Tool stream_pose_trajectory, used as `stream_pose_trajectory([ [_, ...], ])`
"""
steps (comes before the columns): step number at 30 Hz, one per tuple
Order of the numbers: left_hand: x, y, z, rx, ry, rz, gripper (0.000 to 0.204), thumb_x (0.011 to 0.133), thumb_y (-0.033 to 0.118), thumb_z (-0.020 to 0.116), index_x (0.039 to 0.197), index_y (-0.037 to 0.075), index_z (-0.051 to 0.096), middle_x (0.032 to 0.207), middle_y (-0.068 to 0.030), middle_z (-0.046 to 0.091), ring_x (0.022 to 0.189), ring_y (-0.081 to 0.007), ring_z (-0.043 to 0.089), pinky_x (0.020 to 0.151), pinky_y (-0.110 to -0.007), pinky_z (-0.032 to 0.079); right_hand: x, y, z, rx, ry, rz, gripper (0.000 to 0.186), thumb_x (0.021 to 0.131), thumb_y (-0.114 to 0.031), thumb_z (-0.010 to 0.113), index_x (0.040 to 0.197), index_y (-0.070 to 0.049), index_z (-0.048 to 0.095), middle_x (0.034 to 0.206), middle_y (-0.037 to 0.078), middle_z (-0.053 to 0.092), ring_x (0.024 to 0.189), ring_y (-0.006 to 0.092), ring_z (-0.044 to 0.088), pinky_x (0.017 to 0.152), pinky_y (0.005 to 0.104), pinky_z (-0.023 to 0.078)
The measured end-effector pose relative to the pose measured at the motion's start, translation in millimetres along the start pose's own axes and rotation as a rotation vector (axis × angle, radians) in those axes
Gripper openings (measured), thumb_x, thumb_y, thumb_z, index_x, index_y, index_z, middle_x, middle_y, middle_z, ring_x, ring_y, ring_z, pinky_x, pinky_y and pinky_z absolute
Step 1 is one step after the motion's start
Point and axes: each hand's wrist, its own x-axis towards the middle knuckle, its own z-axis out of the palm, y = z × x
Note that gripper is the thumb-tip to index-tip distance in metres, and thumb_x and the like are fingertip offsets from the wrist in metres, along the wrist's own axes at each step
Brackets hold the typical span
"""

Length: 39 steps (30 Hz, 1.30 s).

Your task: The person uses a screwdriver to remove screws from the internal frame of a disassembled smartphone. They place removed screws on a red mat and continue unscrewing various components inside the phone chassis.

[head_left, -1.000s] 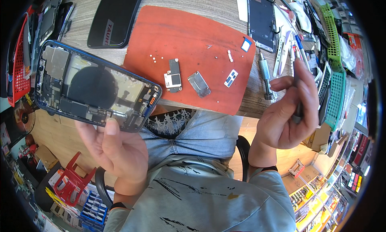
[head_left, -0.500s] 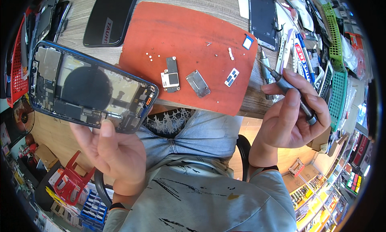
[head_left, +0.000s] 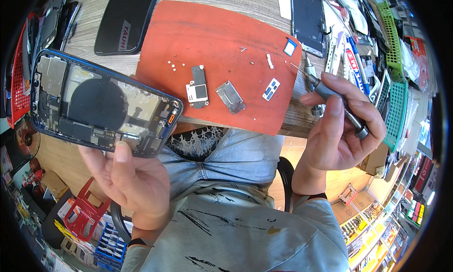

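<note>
My left hand (head_left: 130,175) grips an opened phone housing (head_left: 101,104) by its near long edge, thumb on the inner side. Its dark frame has a blue rim, and a round black patch shows inside. My right hand (head_left: 342,123) is closed around a dark grey precision screwdriver (head_left: 326,92), whose thin tip points up and left over the mat's right edge. On the orange-red mat (head_left: 207,41) lie a speaker-like module (head_left: 198,89), a metal shield plate (head_left: 230,97), a small white-and-blue piece (head_left: 271,90), a SIM tray (head_left: 289,47) and several tiny white bits.
A black flat case (head_left: 126,22) lies beyond the mat at the left. At the far right are a phone screen panel (head_left: 307,22), pens (head_left: 354,64), and green baskets (head_left: 395,111). A red basket (head_left: 19,90) stands at the left. A red stool (head_left: 86,208) is on the floor.
The screwdriver has tilted, its tip moving up and left toward the mat. The phone housing has shifted slightly left with my left hand.
</note>
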Motion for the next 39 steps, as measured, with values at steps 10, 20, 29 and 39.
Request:
stream_pose_trajectory([
  [10, 2, 8, 8, -0.056, 0.018, -0.095, 0.069, 0.088, 0.006, 0.052, 0.150, -0.010, 0.026, 0.147, -0.0236, 0.040, 0.133, -0.0285, 0.045, 0.112, -0.038, 0.036, 1, 1, 0, -0.030, -0.019, 0.008, 0.026, 0.094, 0.010, 0.051, 0.116, 0.000, 0.041, 0.106, 0.035, 0.064, 0.070, 0.0298, 0.069, 0.061, 0.0336, 0.060],
  [20, -1, -2, -6, 0.018, -0.023, 0.041, 0.040, 0.093, 0.004, 0.048, 0.130, -0.012, 0.052, 0.150, -0.0322, 0.031, 0.136, -0.0386, 0.040, 0.112, -0.046, 0.037, -1, -1, 1, -0.025, -0.008, 0.009, 0.026, 0.094, 0.009, 0.053, 0.115, 0.000, 0.041, 0.105, 0.034, 0.064, 0.070, 0.0296, 0.069, 0.062, 0.0337, 0.060],
  [29, -1, 3, 5, 0.037, -0.021, 0.037, 0.043, 0.093, 0.005, 0.049, 0.132, -0.012, 0.051, 0.150, -0.0301, 0.032, 0.135, -0.0365, 0.042, 0.111, -0.044, 0.038, 0, 0, 1, -0.020, -0.008, -0.001, 0.026, 0.094, 0.009, 0.052, 0.116, 0.000, 0.041, 0.106, 0.035, 0.063, 0.075, 0.0300, 0.070, 0.061, 0.0335, 0.060],
  [39, 0, -1, -2, -0.036, 0.016, 0.008, 0.053, 0.090, 0.005, 0.052, 0.137, -0.016, 0.042, 0.149, -0.0268, 0.035, 0.134, -0.0325, 0.044, 0.111, -0.040, 0.038, 0, 0, -1, -0.034, -0.018, -0.003, 0.027, 0.094, 0.009, 0.053, 0.116, 0.001, 0.041, 0.105, 0.035, 0.064, 0.070, 0.0298, 0.069, 0.061, 0.0331, 0.060],
])
